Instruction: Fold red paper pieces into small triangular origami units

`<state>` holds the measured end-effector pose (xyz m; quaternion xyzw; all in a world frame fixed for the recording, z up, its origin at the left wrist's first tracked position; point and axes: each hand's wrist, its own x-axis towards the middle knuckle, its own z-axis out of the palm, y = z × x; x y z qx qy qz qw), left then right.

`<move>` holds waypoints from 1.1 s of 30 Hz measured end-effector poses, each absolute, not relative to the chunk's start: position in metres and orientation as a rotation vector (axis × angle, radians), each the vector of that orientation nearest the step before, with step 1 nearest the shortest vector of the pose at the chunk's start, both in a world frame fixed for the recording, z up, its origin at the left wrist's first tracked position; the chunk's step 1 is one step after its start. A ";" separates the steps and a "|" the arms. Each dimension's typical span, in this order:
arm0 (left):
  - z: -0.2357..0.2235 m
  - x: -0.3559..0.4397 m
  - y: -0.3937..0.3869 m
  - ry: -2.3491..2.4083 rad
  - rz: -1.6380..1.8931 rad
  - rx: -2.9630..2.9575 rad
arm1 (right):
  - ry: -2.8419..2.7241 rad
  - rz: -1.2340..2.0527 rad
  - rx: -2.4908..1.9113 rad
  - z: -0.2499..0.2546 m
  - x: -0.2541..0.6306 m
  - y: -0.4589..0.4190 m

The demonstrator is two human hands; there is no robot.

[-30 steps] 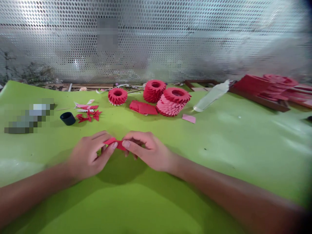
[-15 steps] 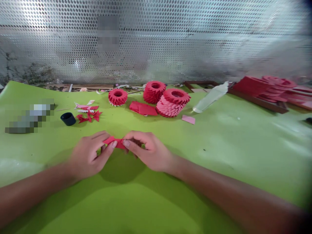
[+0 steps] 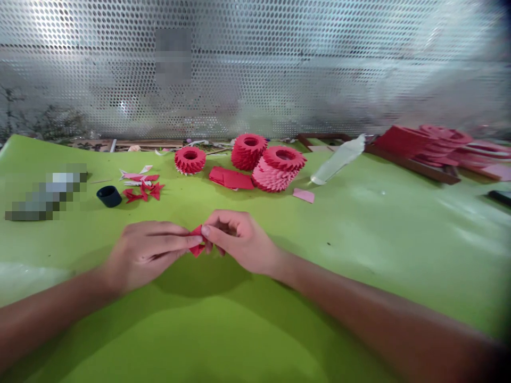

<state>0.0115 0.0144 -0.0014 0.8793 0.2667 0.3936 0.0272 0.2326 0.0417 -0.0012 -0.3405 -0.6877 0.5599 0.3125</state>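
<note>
The folded red paper (image 3: pixel 197 239) stands out against the lime-green table cover (image 3: pixel 359 255). From it, at twelve o'clock, a silver perforated metal sheet (image 3: pixel 255 69) shows dense rows of round holes. At two o'clock, a stack of paper rings (image 3: pixel 277 170) shifts from red to pink in overlapping scales. At ten, a navy cap (image 3: pixel 109 196) looks almost black.

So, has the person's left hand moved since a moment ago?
Yes: the left hand has stretched its fingers rightward, farther from the black cup, and now reaches over the red paper.
</note>
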 end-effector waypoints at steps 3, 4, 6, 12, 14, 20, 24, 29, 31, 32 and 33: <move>-0.001 0.012 0.015 0.788 1.144 2.692 | -1.778 1.574 -0.833 -0.003 0.234 0.044; -0.001 0.012 0.015 0.801 1.108 2.681 | -1.778 1.602 -0.824 -0.003 0.235 0.045; -0.001 0.012 0.014 0.841 1.042 2.654 | -1.811 1.633 -0.824 -0.004 0.236 0.046; -0.002 0.011 0.013 0.881 0.913 2.675 | -1.985 1.394 -0.945 -0.001 0.235 0.043; -0.004 0.010 0.013 0.905 0.911 2.646 | -2.000 1.296 -0.977 0.001 0.234 0.042; -0.004 0.015 0.007 1.196 1.045 2.060 | -1.916 1.242 -0.987 0.003 0.232 0.039; 0.001 0.021 0.007 1.280 0.699 1.883 | -1.861 1.277 -0.970 0.003 0.228 0.036; 0.000 0.021 0.011 1.374 0.741 1.751 | -1.900 1.293 -1.021 0.002 0.228 0.039; -0.001 0.020 0.013 1.401 0.744 1.742 | -1.980 1.321 -1.041 0.003 0.228 0.040; -0.001 0.020 0.013 1.405 0.737 1.743 | -2.028 1.315 -1.054 0.004 0.229 0.040; -0.001 0.019 0.014 1.405 0.729 1.746 | -2.076 1.286 -1.072 0.004 0.229 0.040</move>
